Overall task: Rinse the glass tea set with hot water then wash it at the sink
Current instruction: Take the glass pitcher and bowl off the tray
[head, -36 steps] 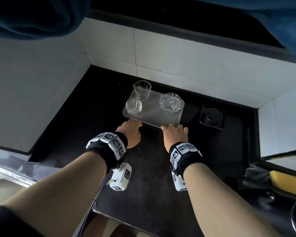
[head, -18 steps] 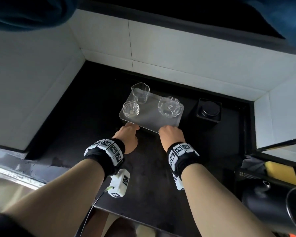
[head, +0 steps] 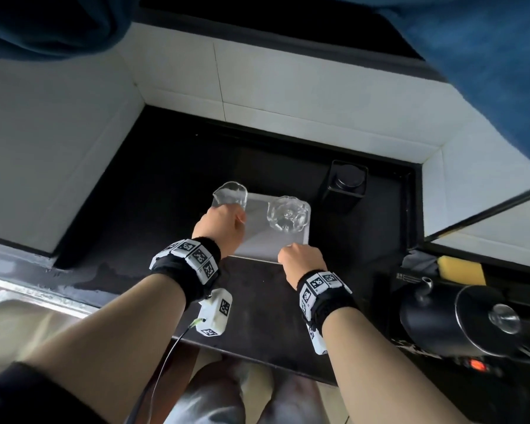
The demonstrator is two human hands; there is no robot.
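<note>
A clear tray [head: 263, 240] lies on the black counter [head: 166, 191]. On its back left corner stands a glass pitcher [head: 230, 195]. A fluted glass lidded bowl [head: 288, 217] sits on the tray's right half. My left hand [head: 219, 231] is over the tray's left side, right at the foot of the pitcher. It hides the small glass cup, and its fingers are out of sight. My right hand [head: 300, 258] pinches the tray's front right edge.
A black canister [head: 346, 185] stands just right of the tray. A black kettle [head: 459, 319] sits on its base at the right, with a yellow sponge [head: 461, 269] behind it. The steel sink [head: 22, 313] is at lower left. White tiled walls enclose the counter.
My left hand has left the tray's front edge and moved forward onto the tray, covering the small cup. The right hand stays on the tray's edge. The view has shifted.
</note>
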